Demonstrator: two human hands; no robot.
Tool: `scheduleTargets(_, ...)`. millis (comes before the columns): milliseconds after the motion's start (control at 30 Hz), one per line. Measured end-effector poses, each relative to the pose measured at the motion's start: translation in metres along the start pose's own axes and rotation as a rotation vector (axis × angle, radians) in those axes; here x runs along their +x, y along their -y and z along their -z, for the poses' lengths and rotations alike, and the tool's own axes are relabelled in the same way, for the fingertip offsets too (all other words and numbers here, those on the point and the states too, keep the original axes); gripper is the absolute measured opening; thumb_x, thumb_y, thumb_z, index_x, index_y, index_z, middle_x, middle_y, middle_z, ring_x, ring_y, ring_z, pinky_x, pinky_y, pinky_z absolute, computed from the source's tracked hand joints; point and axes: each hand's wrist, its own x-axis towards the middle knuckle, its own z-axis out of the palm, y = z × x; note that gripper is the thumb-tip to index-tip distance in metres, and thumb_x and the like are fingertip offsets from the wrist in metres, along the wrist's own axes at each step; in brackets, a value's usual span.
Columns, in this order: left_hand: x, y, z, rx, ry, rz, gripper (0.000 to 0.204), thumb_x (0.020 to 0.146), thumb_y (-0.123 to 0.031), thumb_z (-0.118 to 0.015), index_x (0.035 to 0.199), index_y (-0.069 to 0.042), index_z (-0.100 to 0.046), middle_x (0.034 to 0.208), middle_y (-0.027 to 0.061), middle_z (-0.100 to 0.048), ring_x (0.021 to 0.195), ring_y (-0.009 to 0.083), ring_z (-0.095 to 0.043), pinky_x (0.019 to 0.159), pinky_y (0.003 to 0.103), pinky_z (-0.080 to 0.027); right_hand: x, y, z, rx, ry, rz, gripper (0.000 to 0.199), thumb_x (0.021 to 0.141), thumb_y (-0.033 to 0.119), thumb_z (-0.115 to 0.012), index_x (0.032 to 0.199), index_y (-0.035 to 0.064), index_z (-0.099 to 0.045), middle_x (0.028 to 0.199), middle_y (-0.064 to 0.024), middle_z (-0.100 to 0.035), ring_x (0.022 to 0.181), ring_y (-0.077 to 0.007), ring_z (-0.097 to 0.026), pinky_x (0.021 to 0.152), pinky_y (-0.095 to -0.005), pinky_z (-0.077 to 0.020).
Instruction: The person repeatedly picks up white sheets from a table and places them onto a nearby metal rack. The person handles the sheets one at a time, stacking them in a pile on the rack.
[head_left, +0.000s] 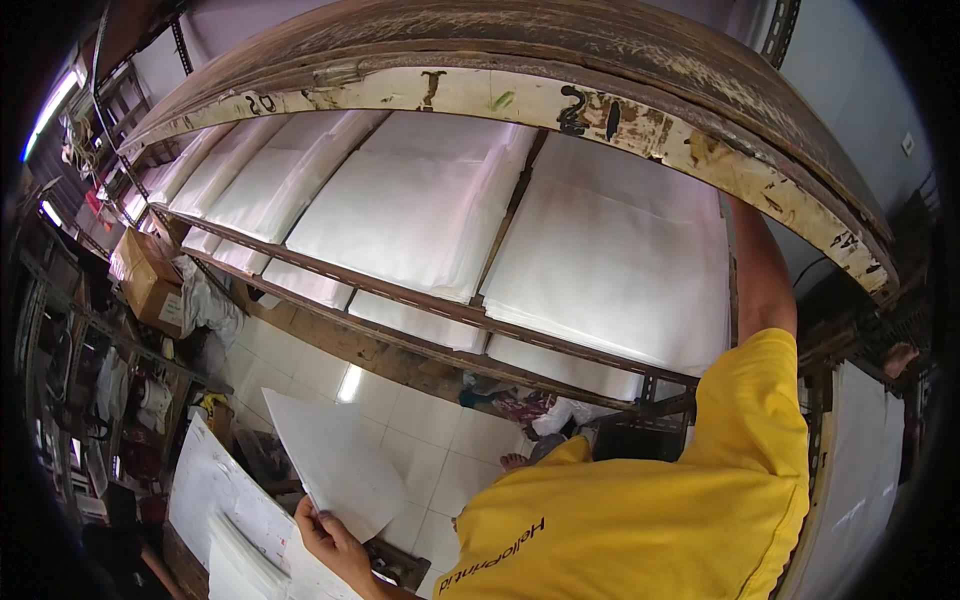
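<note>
My left hand (335, 545) is closed around the lower edge of a thin white sheet or small sheaf of paper (335, 470), thumb on top. The paper stands tilted upward over the tiled floor. My right arm (765, 270) reaches up past the right end of a metal rack, and its hand is hidden behind the upper wooden shelf (480, 90). Beside that arm lies a wide stack of white paper (615, 260) on the rack. A second large stack (400, 210) is to its left, with narrower stacks further left.
A lower rack level (420, 318) carries more white paper. At lower left, a worktop holds a large white board (215, 490) and a sheaf of white paper (245, 565). A cardboard box (150, 285) and plastic bags stand at left. Cloth and bags (530, 405) lie beneath the rack.
</note>
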Motion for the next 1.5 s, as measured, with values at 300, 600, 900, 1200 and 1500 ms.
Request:
scheduleTargets(300, -0.004, 0.009, -0.006, 0.001, 0.024, -0.001, 0.025, 0.092, 0.000, -0.042, 0.112, 0.006, -0.056, 0.092, 0.0087, -0.056, 0.083, 0.0157, -0.049, 0.080, 0.027, -0.042, 0.005, 0.022, 0.011, -0.330, 0.021, 0.086, 0.026, 0.093, 0.026, -0.064, 0.113, 0.0100, -0.063, 0.083, 0.0025, -0.055, 0.076, -0.0106, -0.053, 0.068, -0.0287, -0.0456)
scheduleTargets(600, -0.010, 0.019, 0.002, 0.024, 0.114, 0.040, 0.024, 0.091, 0.000, -0.048, 0.112, 0.007, -0.058, 0.088, 0.0092, -0.060, 0.077, 0.0151, -0.054, 0.073, 0.027, -0.046, -0.152, 0.197, -0.052, -0.159, 0.635, 0.788, 0.025, 0.095, 0.025, -0.062, 0.114, 0.0086, -0.062, 0.082, 0.0026, -0.054, 0.075, -0.0106, -0.052, 0.066, -0.0286, -0.0455)
scheduleTargets(900, -0.029, 0.011, 0.017, -0.060, 0.085, -0.165, 0.029, 0.083, -0.005, -0.059, 0.112, -0.004, -0.056, 0.095, 0.0186, -0.060, 0.079, 0.0388, -0.062, 0.067, 0.047, -0.051, -0.563, 0.355, -0.032, 0.078, 2.072, 0.856, 0.054, 0.096, 0.020, -0.060, 0.144, 0.0032, -0.043, 0.086, -0.0025, -0.063, 0.077, -0.0125, -0.061, 0.073, -0.0298, -0.0508)
scheduleTargets(1200, -0.086, 0.064, 0.113, -0.044, 0.041, -0.297, 0.032, 0.092, -0.023, -0.062, 0.116, -0.003, -0.058, 0.104, 0.0156, -0.059, 0.087, 0.0341, -0.062, 0.076, 0.042, -0.051, -0.685, 0.356, -0.056, -0.024, 1.984, 0.988, 0.024, 0.098, 0.019, -0.056, 0.093, -0.0026, -0.064, 0.065, -0.0049, -0.059, 0.062, -0.0129, -0.059, 0.060, -0.0286, -0.0466)
scheduleTargets(1500, -0.164, 0.185, 0.317, 0.354, -0.567, 0.464, 0.027, 0.089, -0.014, -0.066, 0.113, -0.003, -0.062, 0.101, 0.0133, -0.060, 0.084, 0.0256, -0.062, 0.071, 0.034, -0.053, -0.660, 0.345, -0.080, -0.078, 1.662, 0.993, 0.013, 0.096, 0.008, -0.050, 0.095, -0.0017, -0.059, 0.074, -0.0021, -0.053, 0.060, -0.0090, -0.049, 0.054, -0.0255, -0.0426)
